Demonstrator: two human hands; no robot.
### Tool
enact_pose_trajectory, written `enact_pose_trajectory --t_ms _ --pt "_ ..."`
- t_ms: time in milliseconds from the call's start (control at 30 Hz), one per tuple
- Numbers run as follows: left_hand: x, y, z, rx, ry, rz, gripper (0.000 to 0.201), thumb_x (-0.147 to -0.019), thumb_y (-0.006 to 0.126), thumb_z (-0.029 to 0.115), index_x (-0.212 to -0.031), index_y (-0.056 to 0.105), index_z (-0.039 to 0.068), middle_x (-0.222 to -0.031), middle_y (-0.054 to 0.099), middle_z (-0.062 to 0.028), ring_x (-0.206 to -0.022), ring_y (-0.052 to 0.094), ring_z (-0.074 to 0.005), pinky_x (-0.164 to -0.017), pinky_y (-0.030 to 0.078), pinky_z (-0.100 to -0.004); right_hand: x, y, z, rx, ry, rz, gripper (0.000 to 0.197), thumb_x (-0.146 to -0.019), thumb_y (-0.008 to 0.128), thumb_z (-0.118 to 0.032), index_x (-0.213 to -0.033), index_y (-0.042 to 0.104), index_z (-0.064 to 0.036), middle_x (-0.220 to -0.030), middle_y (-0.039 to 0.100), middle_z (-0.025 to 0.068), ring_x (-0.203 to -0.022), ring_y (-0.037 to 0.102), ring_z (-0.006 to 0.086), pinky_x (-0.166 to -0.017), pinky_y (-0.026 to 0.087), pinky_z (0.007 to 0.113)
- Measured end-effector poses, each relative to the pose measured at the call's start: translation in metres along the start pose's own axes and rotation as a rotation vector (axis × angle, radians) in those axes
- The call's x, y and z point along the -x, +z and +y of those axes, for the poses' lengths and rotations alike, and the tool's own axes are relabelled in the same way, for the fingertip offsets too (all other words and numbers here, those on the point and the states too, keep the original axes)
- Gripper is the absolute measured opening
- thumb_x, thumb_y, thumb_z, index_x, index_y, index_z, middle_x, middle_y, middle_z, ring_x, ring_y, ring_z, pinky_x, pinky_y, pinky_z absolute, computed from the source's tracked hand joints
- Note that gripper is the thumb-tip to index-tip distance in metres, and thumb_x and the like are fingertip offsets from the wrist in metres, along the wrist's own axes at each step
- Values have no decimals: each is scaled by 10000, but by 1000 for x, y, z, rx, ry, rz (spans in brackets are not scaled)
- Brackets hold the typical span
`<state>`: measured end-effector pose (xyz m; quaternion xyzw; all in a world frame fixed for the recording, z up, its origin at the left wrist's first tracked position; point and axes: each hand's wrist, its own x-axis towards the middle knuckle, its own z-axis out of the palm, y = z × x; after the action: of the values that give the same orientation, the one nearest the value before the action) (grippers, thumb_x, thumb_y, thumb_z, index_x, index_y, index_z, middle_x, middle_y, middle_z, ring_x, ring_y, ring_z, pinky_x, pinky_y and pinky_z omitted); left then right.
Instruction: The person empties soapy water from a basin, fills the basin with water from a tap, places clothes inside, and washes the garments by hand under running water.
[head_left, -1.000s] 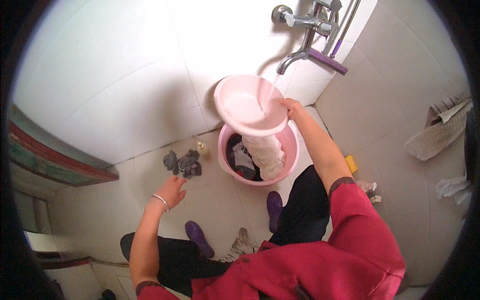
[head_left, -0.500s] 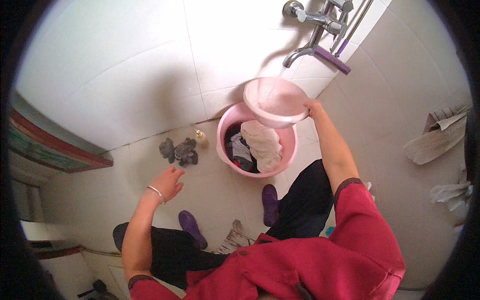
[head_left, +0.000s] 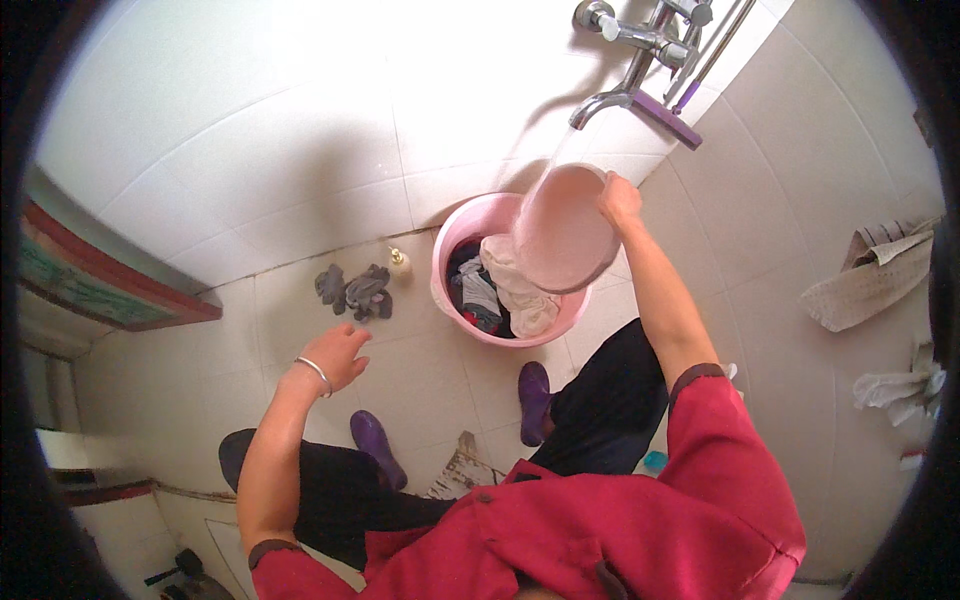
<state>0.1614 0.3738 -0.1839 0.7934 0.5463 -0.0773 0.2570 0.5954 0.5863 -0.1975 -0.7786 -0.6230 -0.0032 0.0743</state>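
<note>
My right hand (head_left: pixel 620 199) grips the rim of a small pale pink basin (head_left: pixel 572 238), which is tipped steeply to the left. Water runs from the chrome faucet (head_left: pixel 598 104) toward the basin's inside and left edge. Below it stands a larger pink tub (head_left: pixel 447 285) on the floor, holding a white cloth (head_left: pixel 534 313) and dark and grey clothes (head_left: pixel 478 292); the basin hides part of them. Over the floor at the left, my left hand (head_left: pixel 336 357) hangs empty with loosely spread fingers, nearest to crumpled grey cloths (head_left: pixel 368 292).
A pump bottle (head_left: pixel 400 263) stands by the wall beside the grey cloths. A purple-headed squeegee (head_left: pixel 665 120) hangs near the faucet. Towels (head_left: pixel 870 285) hang at the right. Between my purple shoes (head_left: pixel 375 445) is part of a low stool (head_left: pixel 465 472). A red-edged panel (head_left: pixel 120 285) juts in at the left.
My right hand has tipped the small basin from nearly level to steeply leftward. Water now shows streaming along its left side over the tub. The left hand stays nearly where it was.
</note>
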Motion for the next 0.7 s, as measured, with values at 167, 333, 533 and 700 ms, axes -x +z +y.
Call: enact_pose_trajectory --t_ms 167,333,533,700 --pt "-4 1 1 -44 12 1 332 -750 552 188 -1049 473 65 -997 489 -157 -935 479 -315 -795 408 -365 -15 29 17 106 -32 63 205 -807 401 -168 -942 527 -80 -911 567 180 -853 556 312 -717 446 401" --pt "-3 -4 3 -57 -53 -72 345 -746 554 196 -1058 474 71 -999 493 -155 -940 480 -315 -799 408 -366 11 14 -31 -77 -503 151 302 -724 438 -44 -1006 489 -138 -1052 508 102 -869 543 297 -708 451 376" --pt "-6 0 0 -21 3 39 333 -744 553 190 -1044 481 69 -984 501 -153 -920 488 -318 -785 412 -373 -1 21 -45 -156 -674 402 280 -735 437 -72 -999 467 -162 -1014 510 74 -858 542 267 -697 450 380" --pt "-5 0 -1 -19 -7 6 332 -744 554 190 -1045 484 70 -983 499 -154 -930 483 -318 -793 411 -371 -14 30 -44 -339 -233 359 252 -730 492 -103 -981 476 -120 -945 536 115 -833 541 293 -697 438 383"
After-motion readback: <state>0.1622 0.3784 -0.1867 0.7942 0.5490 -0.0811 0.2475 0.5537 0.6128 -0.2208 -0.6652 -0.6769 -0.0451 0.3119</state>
